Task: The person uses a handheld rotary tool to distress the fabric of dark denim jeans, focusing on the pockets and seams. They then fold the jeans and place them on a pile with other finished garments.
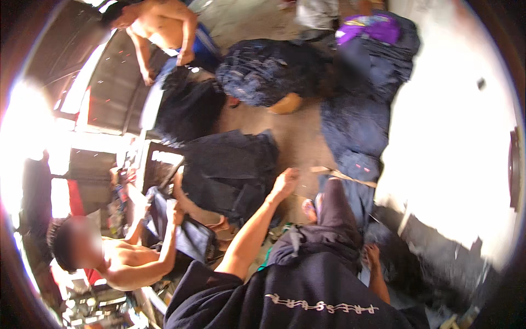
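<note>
Showing trip risk: tan strip (350,177), wearer's 1 o'clock, could snag foot (309,211); L hand (285,184) loosely clenched, R hand (372,255) can't tell.

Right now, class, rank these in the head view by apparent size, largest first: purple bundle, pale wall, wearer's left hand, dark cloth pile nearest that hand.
Pale wall
Dark cloth pile
Purple bundle
Wearer's left hand
</note>
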`<state>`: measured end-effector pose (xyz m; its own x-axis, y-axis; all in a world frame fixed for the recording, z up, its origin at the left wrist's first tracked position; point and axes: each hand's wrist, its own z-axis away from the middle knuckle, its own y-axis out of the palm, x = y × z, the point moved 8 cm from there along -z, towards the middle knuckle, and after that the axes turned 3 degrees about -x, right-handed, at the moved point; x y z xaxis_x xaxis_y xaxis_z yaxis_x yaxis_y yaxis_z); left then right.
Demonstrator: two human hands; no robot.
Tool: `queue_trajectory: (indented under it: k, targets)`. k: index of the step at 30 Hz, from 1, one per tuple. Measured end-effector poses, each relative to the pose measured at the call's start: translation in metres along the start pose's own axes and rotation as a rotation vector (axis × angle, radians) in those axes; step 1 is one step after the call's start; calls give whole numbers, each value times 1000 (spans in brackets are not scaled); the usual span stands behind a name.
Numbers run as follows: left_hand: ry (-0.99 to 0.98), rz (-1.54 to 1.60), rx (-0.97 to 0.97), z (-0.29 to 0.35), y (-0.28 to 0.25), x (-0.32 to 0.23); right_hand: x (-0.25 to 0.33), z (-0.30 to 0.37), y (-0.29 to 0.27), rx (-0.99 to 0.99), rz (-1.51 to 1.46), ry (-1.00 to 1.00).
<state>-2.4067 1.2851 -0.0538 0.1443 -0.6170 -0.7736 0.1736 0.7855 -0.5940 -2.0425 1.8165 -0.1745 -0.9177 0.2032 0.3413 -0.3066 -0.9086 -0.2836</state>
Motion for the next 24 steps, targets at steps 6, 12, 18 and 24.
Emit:
queue_trajectory:
  k: [6,12,18,24]
  targets:
    - [-341,19,287,-51,-21,68,96,-97,88,100,191,-148]
    - [-588,-184,380,-147,-51,93,375,-169,209,104,-171,-290]
    - [-390,-80,340,-332,-14,41,578,-178,300,108,5,-622]
    - [-456,208,487,-490,129,83,581,-323,379,-171,323,-516]
